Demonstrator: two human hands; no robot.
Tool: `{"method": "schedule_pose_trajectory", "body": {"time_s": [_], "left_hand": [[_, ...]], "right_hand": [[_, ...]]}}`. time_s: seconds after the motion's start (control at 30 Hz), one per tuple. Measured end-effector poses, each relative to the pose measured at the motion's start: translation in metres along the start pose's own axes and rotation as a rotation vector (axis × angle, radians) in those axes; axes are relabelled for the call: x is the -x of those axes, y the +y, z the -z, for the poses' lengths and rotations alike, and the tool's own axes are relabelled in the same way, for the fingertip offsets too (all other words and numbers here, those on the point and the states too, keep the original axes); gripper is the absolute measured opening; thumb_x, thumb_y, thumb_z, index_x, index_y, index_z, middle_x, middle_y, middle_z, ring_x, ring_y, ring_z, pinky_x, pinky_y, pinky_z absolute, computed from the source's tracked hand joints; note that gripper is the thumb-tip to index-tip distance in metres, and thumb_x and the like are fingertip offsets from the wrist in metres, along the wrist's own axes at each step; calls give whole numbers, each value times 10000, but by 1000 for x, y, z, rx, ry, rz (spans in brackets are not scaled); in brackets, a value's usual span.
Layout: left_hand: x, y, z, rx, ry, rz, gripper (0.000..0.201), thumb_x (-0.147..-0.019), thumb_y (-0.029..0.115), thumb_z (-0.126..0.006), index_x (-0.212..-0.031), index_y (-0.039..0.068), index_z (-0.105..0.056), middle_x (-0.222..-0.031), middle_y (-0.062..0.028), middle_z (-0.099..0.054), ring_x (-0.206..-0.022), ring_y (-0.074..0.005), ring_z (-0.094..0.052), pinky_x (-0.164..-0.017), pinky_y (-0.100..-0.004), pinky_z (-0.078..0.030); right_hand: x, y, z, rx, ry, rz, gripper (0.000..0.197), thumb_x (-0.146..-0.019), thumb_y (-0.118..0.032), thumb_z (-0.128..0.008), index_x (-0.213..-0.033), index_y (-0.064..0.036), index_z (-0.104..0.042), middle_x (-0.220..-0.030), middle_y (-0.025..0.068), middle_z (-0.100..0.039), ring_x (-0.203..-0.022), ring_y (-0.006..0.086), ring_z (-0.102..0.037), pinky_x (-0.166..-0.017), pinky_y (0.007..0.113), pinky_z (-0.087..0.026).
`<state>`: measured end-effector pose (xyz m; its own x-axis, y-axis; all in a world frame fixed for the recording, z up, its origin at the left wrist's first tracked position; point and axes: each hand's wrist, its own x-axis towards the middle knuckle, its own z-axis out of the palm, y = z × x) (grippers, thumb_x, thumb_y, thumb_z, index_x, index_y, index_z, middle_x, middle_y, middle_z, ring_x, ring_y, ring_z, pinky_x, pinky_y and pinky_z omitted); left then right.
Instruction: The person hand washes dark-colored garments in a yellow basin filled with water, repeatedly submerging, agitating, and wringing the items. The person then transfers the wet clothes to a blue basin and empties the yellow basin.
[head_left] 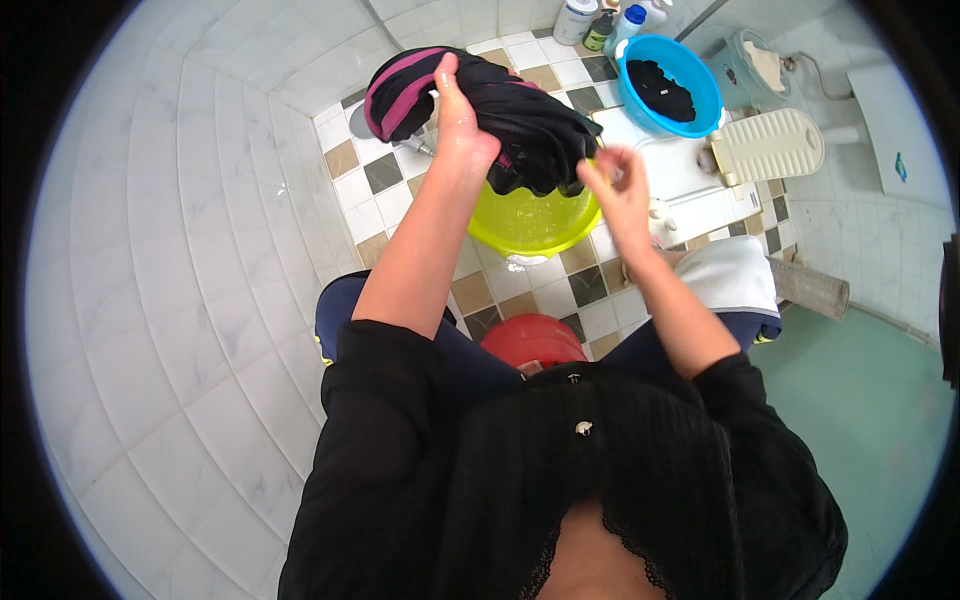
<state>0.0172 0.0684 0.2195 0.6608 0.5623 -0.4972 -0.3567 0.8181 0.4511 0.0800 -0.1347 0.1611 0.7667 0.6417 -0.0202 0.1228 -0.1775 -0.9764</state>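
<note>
A wet-looking black garment (530,135) with magenta stripes is bunched up above a lime-green basin (545,228). My left hand (462,125) grips it at its striped end, thumb up, with the other fingers hidden by the cloth. At the garment's right edge, my right hand (620,190) has its fingers curled, and the fingertips appear to pinch the cloth. Sudsy water shows in the basin, partly covered by the garment.
A blue basin (640,50) with black cloth stands at the far right, beside several bottles (597,30). Right of me are a white squat-toilet base (680,170) and a ribbed beige lid (768,147). A red bucket or stool (530,340) is between my legs. Tiled wall (180,280) rises at left.
</note>
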Motion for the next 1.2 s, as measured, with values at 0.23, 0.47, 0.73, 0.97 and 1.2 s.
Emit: {"method": "schedule_pose_trajectory", "body": {"time_s": [0.23, 0.47, 0.73, 0.97, 1.2], "left_hand": [[14, -2, -16, 94, 67, 18, 572, -824, 579, -468, -951, 36, -596, -994, -107, -638, -947, -291, -587, -911, -471, -428], [16, -4, -8, 188, 47, 9, 531, -834, 553, -517, -900, 30, -577, -912, -131, -622, -904, -306, -586, -925, -452, -426], [28, -27, 10, -232, -277, -10, 359, -889, 365, -556, -1001, 25, -584, -962, -98, -639, -913, -196, -609, -861, -325, -465], [38, -35, 19, -862, -481, -299, 415, -734, 103, -723, -1113, 30, -568, -1034, -26, -604, -963, -141, -572, -859, -306, -458], [37, -55, 26, -978, -597, -376, 435, -731, 139, -751, -1100, -2, -569, -1033, -24, -606, -945, -120, -553, -849, -289, -448]], "right_hand": [[17, 32, -73, -1415, -541, -776, 687, -869, -517, -518, -1372, -86, -334, -1361, 159, -394, -1285, 300, -344, -1066, 488, -295], [-38, -19, -51, -1470, -177, -407, 901, -747, -700, -470, -1397, -99, -305, -1414, 90, -364, -1305, 297, -323, -1094, 529, -222], [-80, -28, -3, -1191, -290, -418, 416, -874, -326, -570, -1191, -57, -548, -1195, 118, -582, -1093, 261, -555, -987, 421, -404], [-101, -7, -3, -171, -303, -360, 391, -745, -215, -642, -1025, 57, -609, -896, 163, -659, -803, 231, -643, -725, 325, -497], [-137, 28, 7, 813, -749, 271, 462, -681, -345, -645, -1047, -62, -641, -987, 218, -641, -939, 390, -607, -796, 399, -491]]}}
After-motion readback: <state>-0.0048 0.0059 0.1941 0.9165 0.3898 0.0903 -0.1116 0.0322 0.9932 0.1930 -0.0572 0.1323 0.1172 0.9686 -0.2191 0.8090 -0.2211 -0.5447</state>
